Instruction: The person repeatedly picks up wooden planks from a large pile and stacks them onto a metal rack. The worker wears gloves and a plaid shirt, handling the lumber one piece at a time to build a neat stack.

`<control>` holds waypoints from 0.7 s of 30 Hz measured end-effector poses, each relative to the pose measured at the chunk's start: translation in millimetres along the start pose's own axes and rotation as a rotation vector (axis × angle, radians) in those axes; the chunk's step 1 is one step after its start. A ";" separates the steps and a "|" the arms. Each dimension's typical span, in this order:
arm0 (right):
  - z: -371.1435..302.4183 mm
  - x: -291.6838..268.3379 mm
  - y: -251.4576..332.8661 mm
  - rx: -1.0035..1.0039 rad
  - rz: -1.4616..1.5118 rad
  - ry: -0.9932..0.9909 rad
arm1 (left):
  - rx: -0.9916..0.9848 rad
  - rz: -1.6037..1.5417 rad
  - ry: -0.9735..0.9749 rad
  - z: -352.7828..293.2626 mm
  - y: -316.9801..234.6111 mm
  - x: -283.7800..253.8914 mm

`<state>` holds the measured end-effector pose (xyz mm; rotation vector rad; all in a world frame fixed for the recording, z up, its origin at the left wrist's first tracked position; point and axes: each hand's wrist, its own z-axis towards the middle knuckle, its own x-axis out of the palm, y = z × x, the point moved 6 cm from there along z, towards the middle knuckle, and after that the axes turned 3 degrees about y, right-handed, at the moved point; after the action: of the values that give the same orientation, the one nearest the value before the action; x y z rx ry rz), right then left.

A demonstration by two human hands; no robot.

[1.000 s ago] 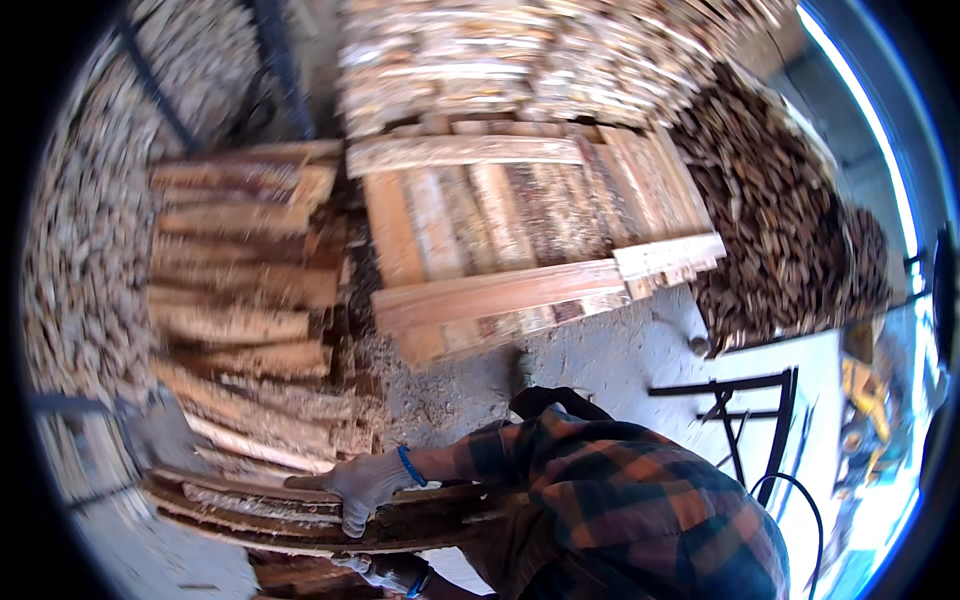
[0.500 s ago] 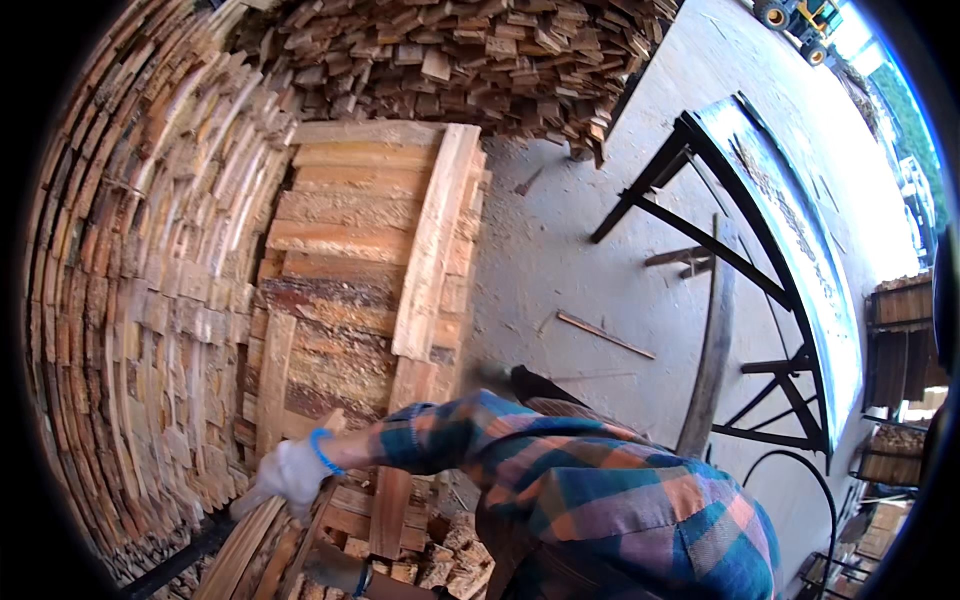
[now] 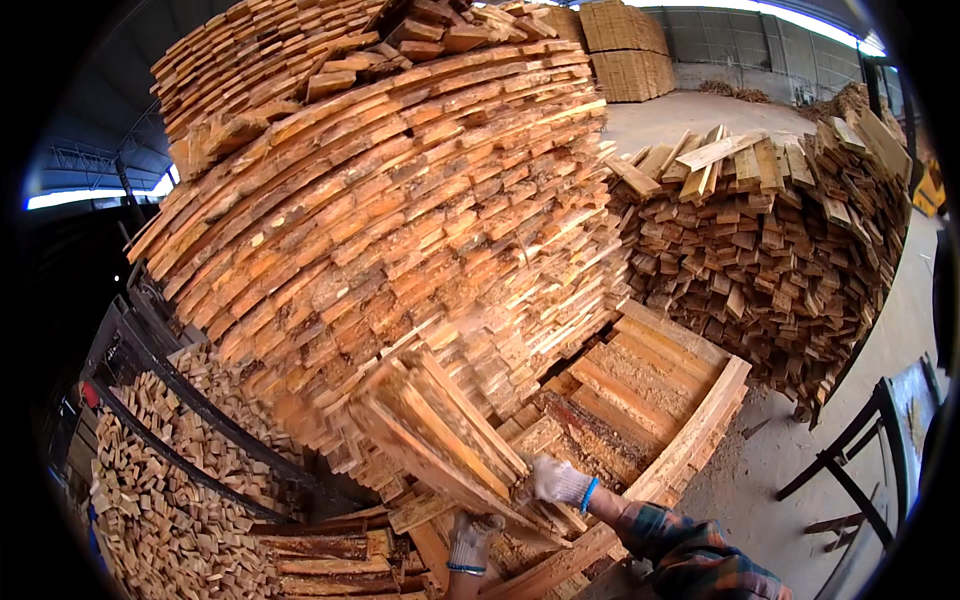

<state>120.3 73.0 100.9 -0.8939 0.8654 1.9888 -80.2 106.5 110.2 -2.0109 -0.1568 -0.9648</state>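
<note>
A bundle of rough wooden boards (image 3: 430, 430) is tilted up in front of me, its far ends raised toward a tall stack of boards (image 3: 400, 220). At the bundle's near right end my right hand (image 3: 562, 482), in a white glove with a blue wristband, is closed on the boards. My left hand (image 3: 472, 543), also gloved, is closed at the lower near side of the same bundle; its fingertips are partly hidden. Just beyond my right hand lies a low pile of flat-laid boards (image 3: 625, 380), with a long board (image 3: 690, 435) along its right edge.
Past the low pile stands a large heap of loose boards (image 3: 760, 260). To the left, short wood offcuts (image 3: 170, 500) fill a space behind a dark metal frame (image 3: 190, 420). A black metal table (image 3: 890, 430) stands on the concrete floor at the right.
The view has swung up and left. The bundle, low between my hands before, is now raised and tilted upward, still held in both hands.
</note>
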 end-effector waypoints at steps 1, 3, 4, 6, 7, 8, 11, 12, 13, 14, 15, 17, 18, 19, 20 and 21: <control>15.5 -18.5 23.9 0.058 0.087 0.034 | 0.031 0.012 -0.064 -23.6 -16.9 8.9; 48.2 -75.5 69.3 0.185 0.242 0.097 | -0.023 0.020 -0.337 -64.2 -39.7 26.8; 56.8 -85.6 90.6 0.181 0.142 0.064 | 0.017 0.126 -0.295 -61.3 -40.0 8.1; 61.1 -67.6 93.4 0.323 0.148 0.156 | 0.030 0.317 -0.211 -52.4 -12.7 -45.7; 65.0 -49.5 89.5 0.477 0.274 0.412 | -0.077 0.281 -0.440 -52.4 4.5 -93.1; 51.8 -38.8 77.0 0.673 0.325 0.664 | 0.005 0.512 -0.387 -48.4 13.5 -57.9; -6.9 15.7 34.4 1.253 0.759 0.399 | -0.242 1.629 -0.672 -49.2 -0.3 -10.4; -32.0 35.3 5.8 1.216 0.627 0.312 | -0.058 1.618 -0.664 -45.3 5.6 -11.0; -44.5 50.4 0.9 1.199 0.669 0.269 | 0.065 1.638 -0.663 -44.7 13.3 -21.2; -48.8 58.9 4.6 1.207 0.616 0.351 | 0.159 1.666 -0.681 -46.0 20.9 -37.1; -33.1 55.6 12.0 1.184 0.569 0.426 | 0.254 1.718 -0.729 -50.3 20.1 -50.0; -29.3 51.5 26.9 1.280 0.736 0.348 | 0.301 1.866 -0.836 -45.5 38.4 -69.6; -24.7 39.5 31.5 1.273 0.745 0.364 | 0.196 1.903 -0.830 -43.2 41.4 -64.2; -32.6 35.4 23.9 1.265 0.711 0.394 | 0.102 1.935 -0.798 -36.4 47.4 -51.8; -44.3 31.0 9.6 1.265 0.676 0.410 | -0.138 1.710 -0.693 -31.4 24.3 -18.7; -43.9 32.3 8.4 1.231 0.665 0.434 | -0.351 1.478 -0.630 -37.5 10.4 -8.4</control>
<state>111.2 45.6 54.0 -0.2683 2.4726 1.2370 -102.9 73.8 109.5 -1.9377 1.0773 0.6074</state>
